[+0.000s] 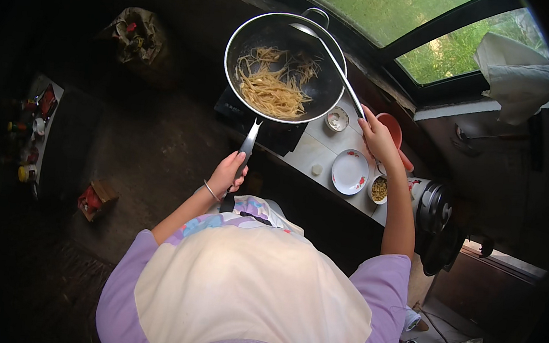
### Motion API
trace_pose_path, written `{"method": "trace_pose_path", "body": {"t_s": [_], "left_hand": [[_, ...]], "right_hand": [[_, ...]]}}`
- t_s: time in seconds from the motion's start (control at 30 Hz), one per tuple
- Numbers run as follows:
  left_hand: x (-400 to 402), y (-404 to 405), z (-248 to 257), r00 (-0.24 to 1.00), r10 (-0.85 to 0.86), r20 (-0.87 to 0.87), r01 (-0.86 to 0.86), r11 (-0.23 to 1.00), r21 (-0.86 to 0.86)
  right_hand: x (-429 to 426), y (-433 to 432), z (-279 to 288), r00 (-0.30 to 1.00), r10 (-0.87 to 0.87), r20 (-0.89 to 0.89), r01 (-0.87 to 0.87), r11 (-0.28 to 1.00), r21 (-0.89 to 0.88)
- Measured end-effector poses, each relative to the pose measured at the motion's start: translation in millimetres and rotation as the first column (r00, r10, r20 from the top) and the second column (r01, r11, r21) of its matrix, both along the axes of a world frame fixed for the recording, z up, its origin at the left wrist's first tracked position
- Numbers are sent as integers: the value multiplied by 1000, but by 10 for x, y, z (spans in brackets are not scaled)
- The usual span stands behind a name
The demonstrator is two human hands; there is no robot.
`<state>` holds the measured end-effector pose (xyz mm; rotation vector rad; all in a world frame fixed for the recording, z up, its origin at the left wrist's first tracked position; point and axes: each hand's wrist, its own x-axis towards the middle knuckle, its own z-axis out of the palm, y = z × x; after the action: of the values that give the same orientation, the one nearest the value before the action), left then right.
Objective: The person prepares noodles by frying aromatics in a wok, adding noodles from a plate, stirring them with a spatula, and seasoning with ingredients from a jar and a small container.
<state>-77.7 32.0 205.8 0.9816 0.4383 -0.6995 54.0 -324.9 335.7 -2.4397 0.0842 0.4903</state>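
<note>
My left hand (229, 172) is closed around the long handle (249, 142) of a dark wok (326, 95) that sits over a black cooktop (282, 140). In my right hand (376, 134) is the shaft of a metal spatula or ladle (338, 69). Its head leans against the wok's far inner side. Pale yellow shredded food (274, 93), like potato strips, lies in the wok, mostly toward the near side, with a looser patch farther back. A small loop handle (320, 15) stands at the wok's far rim.
On the tiled counter (323, 141) are a small bowl (337, 119), a floral plate (350, 172), a bowl of chopped green food (379, 189) and a red-orange dipper (390, 125). A rice cooker (430, 205) stands at right. Bottles and jars (32, 135) stand at far left; a sack (137, 37) is behind.
</note>
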Motion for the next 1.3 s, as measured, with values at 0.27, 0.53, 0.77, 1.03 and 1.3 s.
{"method": "trace_pose_path", "body": {"t_s": [0.27, 0.53, 0.77, 1.03, 1.3], "left_hand": [[-21, 7, 14, 1000, 7, -3, -7, 1000, 3], [-17, -21, 18, 1000, 1, -1, -1, 1000, 16], [-10, -3, 34, 1000, 7, 5, -7, 1000, -9], [29, -6, 75, 1000, -17, 14, 17, 1000, 10], [-28, -2, -20, 1000, 10, 26, -10, 1000, 0]], "right_hand": [[-554, 104, 881, 873, 487, -35, -464, 803, -374], [-334, 198, 1388, 869, 311, -386, -419, 877, -236], [6, 158, 313, 975, 219, -42, -223, 951, -214], [-186, 529, 18, 933, 358, 35, -337, 904, -265], [-756, 16, 1068, 922, 163, -350, -238, 954, -183]]}}
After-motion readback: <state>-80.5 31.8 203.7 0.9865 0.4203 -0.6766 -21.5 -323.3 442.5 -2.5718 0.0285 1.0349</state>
